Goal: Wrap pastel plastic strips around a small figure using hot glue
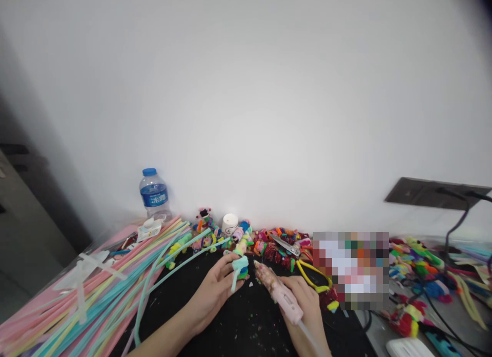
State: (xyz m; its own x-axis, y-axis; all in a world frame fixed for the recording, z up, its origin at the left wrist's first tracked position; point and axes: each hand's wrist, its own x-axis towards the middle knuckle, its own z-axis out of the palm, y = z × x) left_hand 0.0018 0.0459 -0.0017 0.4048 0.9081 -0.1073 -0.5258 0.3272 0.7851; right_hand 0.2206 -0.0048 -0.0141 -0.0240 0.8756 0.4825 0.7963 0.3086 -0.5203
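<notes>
My left hand (217, 288) is closed around a small pipe-cleaner figure (241, 267), pale green with some blue and a loose mint strand hanging down. In my right hand (305, 300) is a pale pink glue gun (282, 293), its body smeared with residue and its cord running down toward me. The nozzle points up and left, a short gap away from the figure. Both hands are over the black work mat (234, 329), which is dotted with tiny bits of glitter or scraps.
Long pastel pipe cleaners (111, 290) spread across the left. A water bottle (154, 195), a white paper cup (229, 223) and many fuzzy figures stand along the wall. Yellow-handled scissors (315, 275) lie right of centre. Black cords (449, 239) hang from the wall socket (434, 195).
</notes>
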